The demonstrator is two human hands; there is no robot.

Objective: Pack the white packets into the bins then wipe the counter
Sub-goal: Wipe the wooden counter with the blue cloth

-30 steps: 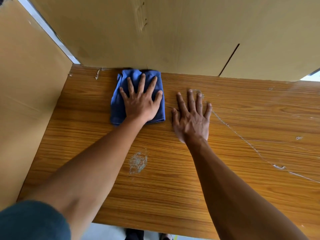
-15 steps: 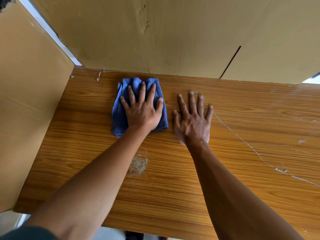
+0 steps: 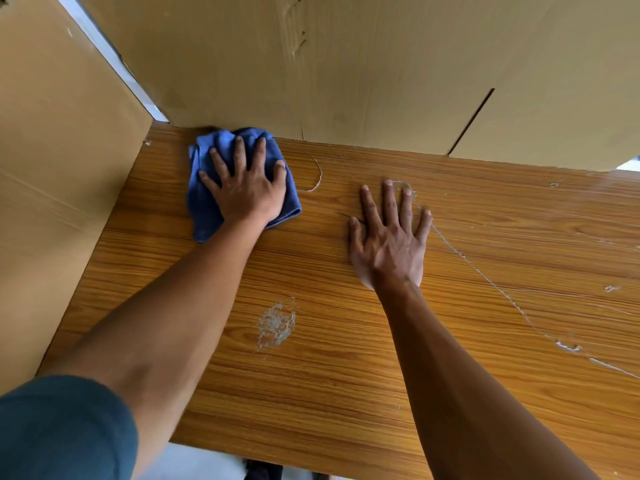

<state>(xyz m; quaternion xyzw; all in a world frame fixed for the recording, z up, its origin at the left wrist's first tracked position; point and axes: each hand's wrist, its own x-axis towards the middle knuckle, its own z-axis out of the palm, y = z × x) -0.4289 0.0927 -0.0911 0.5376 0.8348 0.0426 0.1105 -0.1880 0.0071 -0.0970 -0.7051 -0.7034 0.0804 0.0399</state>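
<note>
The counter point(image 3: 346, 375) looks like wood-grain laminate, orange-brown with fine dark streaks, smooth and faintly glossy toward its right side. A rough, whitish scuffed patch point(image 3: 276, 325) breaks the finish near the middle, and a thin pale crusty line point(image 3: 491, 282) runs across the right part. The blue cloth point(image 3: 204, 206) is soft, matt and fuzzy, rumpled into folds. The panels point(image 3: 346, 64) behind and on the left are plain brown cardboard, matt, with creases and small dents. The sleeve point(image 3: 62, 431) is dull teal fabric.
</note>
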